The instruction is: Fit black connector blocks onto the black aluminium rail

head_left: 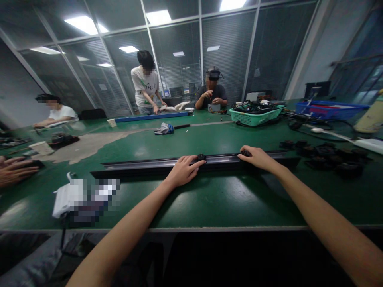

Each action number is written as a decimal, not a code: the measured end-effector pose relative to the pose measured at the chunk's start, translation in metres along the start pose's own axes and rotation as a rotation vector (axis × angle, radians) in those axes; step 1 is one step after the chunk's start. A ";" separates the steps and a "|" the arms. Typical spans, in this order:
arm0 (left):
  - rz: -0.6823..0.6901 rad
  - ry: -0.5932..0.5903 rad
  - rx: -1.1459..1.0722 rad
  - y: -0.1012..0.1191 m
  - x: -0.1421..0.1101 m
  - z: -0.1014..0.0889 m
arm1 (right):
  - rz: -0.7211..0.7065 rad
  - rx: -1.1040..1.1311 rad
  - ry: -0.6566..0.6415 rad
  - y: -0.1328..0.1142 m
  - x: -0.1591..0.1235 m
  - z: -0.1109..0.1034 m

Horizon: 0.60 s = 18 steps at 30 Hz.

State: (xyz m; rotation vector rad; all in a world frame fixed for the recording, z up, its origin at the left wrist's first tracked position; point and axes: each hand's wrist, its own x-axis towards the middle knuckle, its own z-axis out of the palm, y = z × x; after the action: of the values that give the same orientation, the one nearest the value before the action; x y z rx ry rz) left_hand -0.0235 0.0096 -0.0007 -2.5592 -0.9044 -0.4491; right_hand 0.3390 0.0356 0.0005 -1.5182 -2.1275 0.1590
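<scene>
A long dark metal rail [143,164] lies across the green table [209,199] in front of me. My left hand [183,170] rests on the rail's near edge, fingers closed around a small black part [201,157] seated on the rail. Further right, my right hand [257,158] lies over the rail with its fingertips pinching a second small black part [245,152]. Both arms reach forward from the table's front edge.
Several loose black parts [326,153] lie at the right. A green basket of cables [254,116] and a blue tray [329,109] stand further back. A white device [67,197] sits at the left, beside another person's hand [14,169]. Three people work at the far side.
</scene>
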 end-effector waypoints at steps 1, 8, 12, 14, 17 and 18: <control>0.000 0.000 0.003 0.000 0.000 0.000 | 0.002 -0.009 0.001 0.001 0.000 -0.001; 0.005 0.006 -0.004 -0.001 0.000 0.000 | 0.028 -0.060 0.036 0.006 -0.002 0.001; 0.002 0.009 -0.009 -0.001 -0.001 0.000 | 0.059 -0.067 0.027 0.008 -0.002 0.001; 0.000 0.006 -0.010 -0.001 -0.001 0.000 | 0.079 -0.068 0.027 0.009 -0.001 0.001; 0.003 0.006 -0.011 -0.001 0.000 0.001 | 0.097 -0.067 0.033 0.010 -0.001 0.002; 0.004 0.007 -0.011 -0.001 0.000 0.001 | 0.101 -0.064 0.035 0.010 -0.001 0.002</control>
State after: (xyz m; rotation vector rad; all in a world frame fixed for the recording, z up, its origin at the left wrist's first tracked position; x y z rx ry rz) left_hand -0.0241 0.0103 -0.0013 -2.5674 -0.8964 -0.4630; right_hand 0.3467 0.0382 -0.0055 -1.6542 -2.0479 0.1007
